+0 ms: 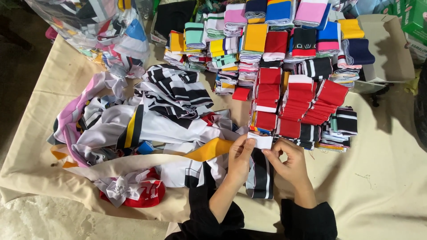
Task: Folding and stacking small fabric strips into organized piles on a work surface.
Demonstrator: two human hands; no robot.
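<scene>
I am looking down at my two hands, and both are holding one folded strip (261, 166) of black and white cloth. My left hand (240, 161) is pinching the strip's left side near the top, with its grip pressed tight on the cloth. My right hand (289, 162) is pinching the right side, and its grip is tight on the same cloth too. The white top end of the strip is sitting between my thumbs, and the dark striped part is hanging down between my wrists. The strip is lying near the front edge of the surface (382, 178), which is wearing a tan cover. Just to the left of my hands, a big loose heap (147, 120) of cloth pieces is spreading out in white, black, pink and yellow. A red and white piece (138, 191) is lying at the front of that heap. Just behind my hands, red stacks (302, 100) of folded strips are sitting in rows. Farther back, more stacks (267, 31) are showing yellow, pink, blue and green. A clear bag (102, 26) full of cloth is sitting at the far left. A box (387, 49) is sitting at the far right.
</scene>
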